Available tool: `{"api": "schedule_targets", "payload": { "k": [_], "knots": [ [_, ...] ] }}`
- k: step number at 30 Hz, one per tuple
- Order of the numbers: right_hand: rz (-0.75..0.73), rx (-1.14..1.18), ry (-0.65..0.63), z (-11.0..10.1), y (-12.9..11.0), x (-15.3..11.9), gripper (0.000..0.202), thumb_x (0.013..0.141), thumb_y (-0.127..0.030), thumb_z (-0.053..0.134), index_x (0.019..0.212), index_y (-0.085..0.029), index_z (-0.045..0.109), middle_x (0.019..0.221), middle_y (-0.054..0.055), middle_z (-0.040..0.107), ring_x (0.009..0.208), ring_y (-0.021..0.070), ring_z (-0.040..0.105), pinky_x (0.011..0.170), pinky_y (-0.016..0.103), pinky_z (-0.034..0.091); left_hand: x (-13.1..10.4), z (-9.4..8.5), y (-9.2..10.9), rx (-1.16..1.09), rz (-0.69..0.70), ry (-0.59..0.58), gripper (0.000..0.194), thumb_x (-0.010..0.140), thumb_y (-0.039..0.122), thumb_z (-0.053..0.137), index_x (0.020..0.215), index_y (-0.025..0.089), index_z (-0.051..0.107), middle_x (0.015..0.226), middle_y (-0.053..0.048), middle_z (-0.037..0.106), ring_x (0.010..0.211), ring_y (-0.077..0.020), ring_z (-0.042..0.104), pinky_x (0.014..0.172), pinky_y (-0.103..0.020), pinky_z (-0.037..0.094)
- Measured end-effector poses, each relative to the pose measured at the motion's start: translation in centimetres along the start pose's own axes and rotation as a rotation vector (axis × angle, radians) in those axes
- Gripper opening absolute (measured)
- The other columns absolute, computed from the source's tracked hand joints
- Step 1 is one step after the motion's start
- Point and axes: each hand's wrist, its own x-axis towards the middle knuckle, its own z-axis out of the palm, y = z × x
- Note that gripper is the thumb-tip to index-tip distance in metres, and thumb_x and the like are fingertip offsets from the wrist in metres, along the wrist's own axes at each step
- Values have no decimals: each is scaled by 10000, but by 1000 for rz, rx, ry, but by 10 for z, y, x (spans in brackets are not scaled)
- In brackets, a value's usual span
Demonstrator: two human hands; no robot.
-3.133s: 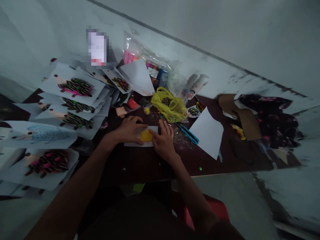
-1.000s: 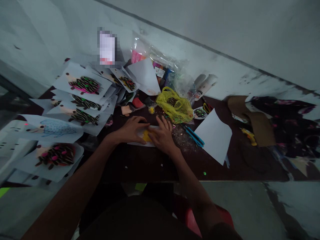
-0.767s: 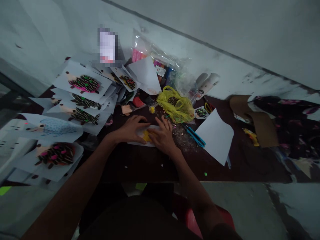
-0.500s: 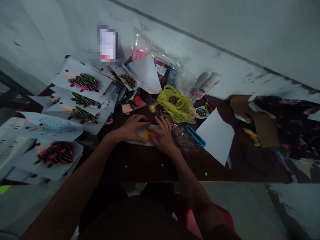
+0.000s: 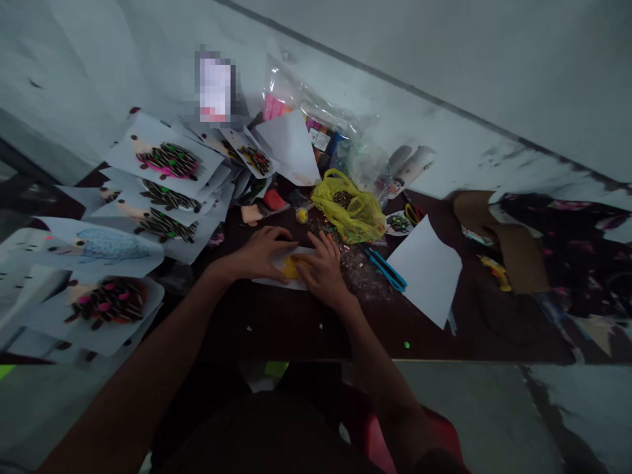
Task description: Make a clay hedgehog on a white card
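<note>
A piece of yellow modelling clay (image 5: pixel 291 268) lies flattened on a white sheet of paper (image 5: pixel 276 283) at the middle of the table. My left hand (image 5: pixel 261 253) rests at the paper's left side, thumb and fingers apart around the clay's left edge. From the right, my right hand (image 5: pixel 323 270) lies over the clay with its fingers spread and the thumb against it. Part of the clay and paper is hidden under my hands. Just beyond are a peach clay lump (image 5: pixel 251 214), a red clay lump (image 5: pixel 274 199) and a small yellow piece (image 5: pixel 301 215).
Paper hedgehog pictures (image 5: pixel 168 161) are piled at the left. A yellow plastic bag (image 5: pixel 348 207) with dark striped bits sits behind my right hand. Blue-handled scissors (image 5: pixel 388 268), a white sheet (image 5: pixel 427 270) and a yellow cutter (image 5: pixel 495 272) lie to the right. The wall (image 5: pixel 469 79) bounds the back.
My right thumb and fingers have shifted very slightly over the yellow clay. My left hand stays in place, and the view has tilted a little.
</note>
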Motion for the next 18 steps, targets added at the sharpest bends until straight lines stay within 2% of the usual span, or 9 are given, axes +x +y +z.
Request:
{"api": "schedule_targets", "payload": {
  "k": [5, 10, 15, 18],
  "knots": [
    [43, 5, 30, 0, 3, -1, 304, 982, -362, 605, 1233, -311, 768, 1645, 61, 434, 1581, 317, 268, 1265, 590, 195, 0, -1, 1, 12, 7, -17, 823, 643, 610, 841, 1386, 301, 667, 1439, -82, 554, 1359, -362, 442, 1179, -492, 322],
    [28, -3, 23, 1, 4, -5, 260, 971, -348, 619, 1152, -299, 799, 1624, 70, 464, 1575, 323, 279, 1262, 596, 193, 1, -1, 1, 21, -1, -15, 833, 651, 619, 835, 1404, 311, 652, 1434, -73, 553, 1360, -361, 433, 1171, -477, 327],
    [51, 14, 44, 2, 9, -8, 300, 966, -299, 607, 1215, -295, 772, 1659, 70, 410, 1576, 326, 278, 1259, 609, 197, 2, 0, 0, 22, 3, -16, 862, 635, 638, 841, 1402, 290, 656, 1422, -88, 557, 1347, -372, 447, 1163, -486, 337],
    [49, 34, 29, 1, 10, -9, 301, 950, -277, 616, 1203, -294, 780, 1642, 84, 436, 1575, 336, 279, 1257, 623, 196, 1, 1, -2, 12, 3, -4, 881, 627, 658, 836, 1403, 281, 658, 1435, -94, 551, 1348, -375, 455, 1169, -490, 340]
  ]
}}
